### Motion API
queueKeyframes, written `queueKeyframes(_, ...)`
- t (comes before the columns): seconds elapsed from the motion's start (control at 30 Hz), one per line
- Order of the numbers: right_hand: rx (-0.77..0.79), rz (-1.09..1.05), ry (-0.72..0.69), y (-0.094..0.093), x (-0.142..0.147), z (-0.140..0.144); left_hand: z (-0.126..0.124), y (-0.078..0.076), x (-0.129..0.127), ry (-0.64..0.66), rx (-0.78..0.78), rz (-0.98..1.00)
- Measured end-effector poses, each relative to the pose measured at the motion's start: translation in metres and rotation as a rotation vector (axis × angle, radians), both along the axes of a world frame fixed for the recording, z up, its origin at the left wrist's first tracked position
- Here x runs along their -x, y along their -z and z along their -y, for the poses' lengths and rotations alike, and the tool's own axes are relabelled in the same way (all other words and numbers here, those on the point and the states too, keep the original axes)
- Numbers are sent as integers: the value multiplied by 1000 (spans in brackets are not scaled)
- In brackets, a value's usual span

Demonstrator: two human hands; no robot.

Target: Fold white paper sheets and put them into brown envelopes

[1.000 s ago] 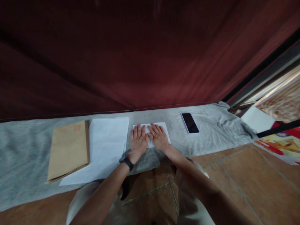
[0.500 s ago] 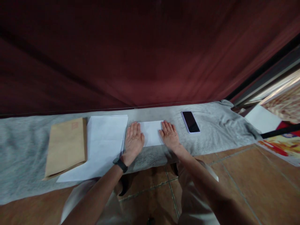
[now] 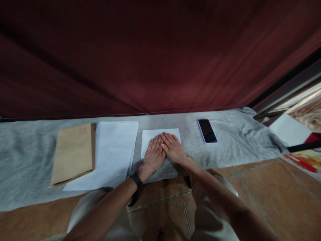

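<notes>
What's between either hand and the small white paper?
Nothing visible: left hand and right hand lie flat on the small paper; what's beneath them is hidden. Phone lies apart to its right, large sheets to its left.

Dark red fabric rises behind a narrow, grey-draped tabletop; below lies a brown tiled floor. A black bar shows at right; light is dim.

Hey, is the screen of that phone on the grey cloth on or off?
Off, it seems: the phone lies face up on the grey cloth, and its screen is dark, with nothing lit visible.
</notes>
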State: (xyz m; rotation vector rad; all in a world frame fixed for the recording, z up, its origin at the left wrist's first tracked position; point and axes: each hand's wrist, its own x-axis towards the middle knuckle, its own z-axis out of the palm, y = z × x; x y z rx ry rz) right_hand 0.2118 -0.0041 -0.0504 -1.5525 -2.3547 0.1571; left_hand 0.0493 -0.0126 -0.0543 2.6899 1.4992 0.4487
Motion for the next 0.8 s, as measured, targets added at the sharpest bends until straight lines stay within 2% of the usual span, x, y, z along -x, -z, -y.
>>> queueKeyframes(0.17,-36,66,102,2,-15,2,5,-10,8,-39,34,-33)
queueKeyframes(0.4,1,102,207,0,-38,-4,7,-15,27,-140,123,-90)
queueKeyframes(0.6,77,14,375,-19,-61,-29,1,-24,34,-230,181,-132)
queueKeyframes(0.8,255,-115,532,-33,-58,-45,-2,-33,29,-236,157,-170)
